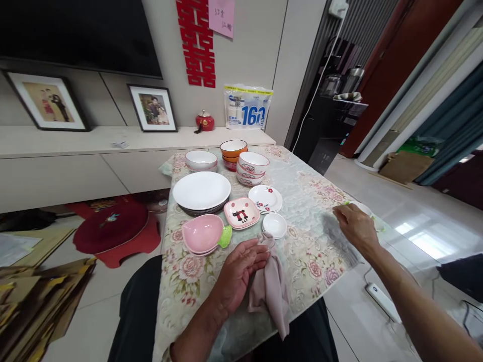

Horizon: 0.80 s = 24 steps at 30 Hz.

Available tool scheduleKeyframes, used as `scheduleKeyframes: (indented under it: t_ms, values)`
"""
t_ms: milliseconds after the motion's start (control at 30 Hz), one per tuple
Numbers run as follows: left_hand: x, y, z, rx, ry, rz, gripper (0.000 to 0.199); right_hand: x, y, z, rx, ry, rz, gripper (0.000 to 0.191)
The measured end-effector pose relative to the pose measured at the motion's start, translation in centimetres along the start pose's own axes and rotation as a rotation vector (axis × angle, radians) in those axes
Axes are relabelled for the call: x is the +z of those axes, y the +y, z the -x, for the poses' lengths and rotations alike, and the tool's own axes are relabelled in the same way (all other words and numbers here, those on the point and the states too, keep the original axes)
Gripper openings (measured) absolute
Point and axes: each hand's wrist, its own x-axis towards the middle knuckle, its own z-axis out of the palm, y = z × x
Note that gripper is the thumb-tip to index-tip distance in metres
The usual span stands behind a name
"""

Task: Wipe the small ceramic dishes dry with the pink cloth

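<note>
My left hand (241,269) lies palm up near the table's front, its fingers stretched out against a dusty-pink cloth (268,286) that hangs over the edge. To the right, my right hand (356,226) is closed at the near side of a white dish (363,207) with green bits at its ends; the hand covers most of it, and the fingertips are hidden. In front of my left hand are a stacked pink bowl (203,234) with a green leaf-shaped handle, a square pink cat dish (241,213) and small white dishes (274,225).
Farther back stand flowered plates (265,198), large white plates (202,191), white bowls (201,160), orange bowls (233,147) and patterned bowls (253,163). A flowered cloth covers the table (313,261). A red stool (113,229) is at left; a power strip (383,301) lies on the floor at right.
</note>
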Motion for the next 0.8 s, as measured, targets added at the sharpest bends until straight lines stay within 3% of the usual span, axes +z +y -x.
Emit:
scheduleKeyframes:
  t_ms: [67,133,200,300,400,533,800]
  values:
    - [0.0,0.0,0.1,-0.002,0.000,-0.004,0.043,-0.1,-3.9,1.1,-0.143,0.033,-0.271,0.027]
    - [0.0,0.0,0.1,-0.005,-0.002,-0.008,0.044,-0.1,-7.8,2.1,-0.172,-0.014,-0.484,0.028]
    - [0.0,0.1,0.2,-0.008,-0.001,-0.010,0.044,0.0,-11.1,2.7,-0.157,-0.125,-0.556,0.031]
    - [0.1,0.1,0.2,-0.015,0.005,-0.007,0.045,0.6,-14.1,2.5,-0.057,-0.252,-0.475,0.031]
    - [0.1,0.2,0.1,-0.023,0.008,0.000,0.045,1.4,-15.1,1.7,0.042,-0.270,-0.392,0.023]
    - [0.1,0.2,0.0,-0.025,0.011,0.000,0.042,2.1,-15.0,1.0,0.053,-0.271,-0.384,0.020]
    - [0.0,0.2,0.0,-0.026,0.006,-0.006,0.034,1.0,-14.6,0.9,0.045,-0.209,-0.422,0.019]
